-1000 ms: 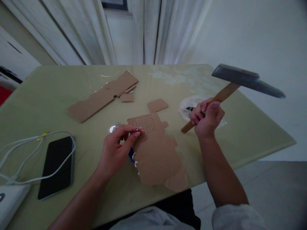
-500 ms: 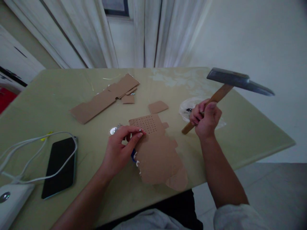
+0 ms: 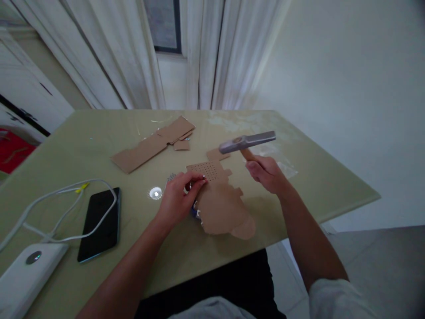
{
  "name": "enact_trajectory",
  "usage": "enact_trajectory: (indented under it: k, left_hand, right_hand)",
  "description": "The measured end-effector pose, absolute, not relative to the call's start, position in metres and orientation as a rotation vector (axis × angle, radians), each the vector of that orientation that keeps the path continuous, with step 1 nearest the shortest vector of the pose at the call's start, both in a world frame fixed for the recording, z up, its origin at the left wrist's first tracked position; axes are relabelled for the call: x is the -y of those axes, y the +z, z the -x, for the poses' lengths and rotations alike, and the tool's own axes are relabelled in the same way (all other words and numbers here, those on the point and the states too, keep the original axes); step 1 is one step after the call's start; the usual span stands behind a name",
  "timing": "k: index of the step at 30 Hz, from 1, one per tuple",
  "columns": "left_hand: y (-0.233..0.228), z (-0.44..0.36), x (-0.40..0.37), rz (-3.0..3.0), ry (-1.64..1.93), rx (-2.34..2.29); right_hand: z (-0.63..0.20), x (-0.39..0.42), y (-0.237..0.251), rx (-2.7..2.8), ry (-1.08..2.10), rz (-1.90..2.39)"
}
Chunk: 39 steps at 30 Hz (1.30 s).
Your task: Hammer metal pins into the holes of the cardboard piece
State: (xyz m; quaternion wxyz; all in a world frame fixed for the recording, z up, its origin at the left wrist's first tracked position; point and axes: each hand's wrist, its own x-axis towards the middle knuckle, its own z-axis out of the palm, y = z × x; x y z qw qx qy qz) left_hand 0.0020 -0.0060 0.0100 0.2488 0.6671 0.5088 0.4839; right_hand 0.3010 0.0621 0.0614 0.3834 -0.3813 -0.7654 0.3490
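My right hand (image 3: 267, 173) is closed around the wooden handle of a hammer (image 3: 254, 140). The metal head hangs above the table, a little right of and above my left hand. With thumb and forefinger, my left hand (image 3: 179, 194) pinches a small nail (image 3: 203, 177), mostly hidden by the fingertips, at the lower edge of a grid of holes. Those holes are in a torn piece of cardboard (image 3: 224, 208) lying near the table's front edge. Something blue and white shows partly under its left side. Several thin nails (image 3: 171, 177) lie just behind my left hand.
A long cardboard strip (image 3: 146, 150) and a small cardboard piece (image 3: 215, 154) lie farther back. Left are a phone (image 3: 99, 226), a white cable (image 3: 69, 188) and a white power bank (image 3: 33, 274). Clear plastic (image 3: 287, 168) lies behind my right hand; a shiny round spot (image 3: 155, 192) is left.
The hammer has swung down and left from its raised position, its head now close to my left hand. My left hand keeps its pinch on the nail. The view has shifted slightly.
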Motion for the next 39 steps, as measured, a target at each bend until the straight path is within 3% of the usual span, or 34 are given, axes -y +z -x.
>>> enact_trajectory:
  k: [10,23,39]
  left_hand:
    - [0.007,0.0,0.005,-1.866,1.241,-1.41]
    - [0.005,-0.001,0.004,-1.887,1.273,-1.391]
    - [0.004,-0.002,0.002,-1.89,1.256,-1.401]
  right_hand:
    - [-0.289,-0.051,0.126,2.764,0.511,1.12]
    - [-0.275,-0.054,0.152,2.795,0.599,1.186]
    - [-0.271,-0.055,0.147,2.774,0.656,1.228]
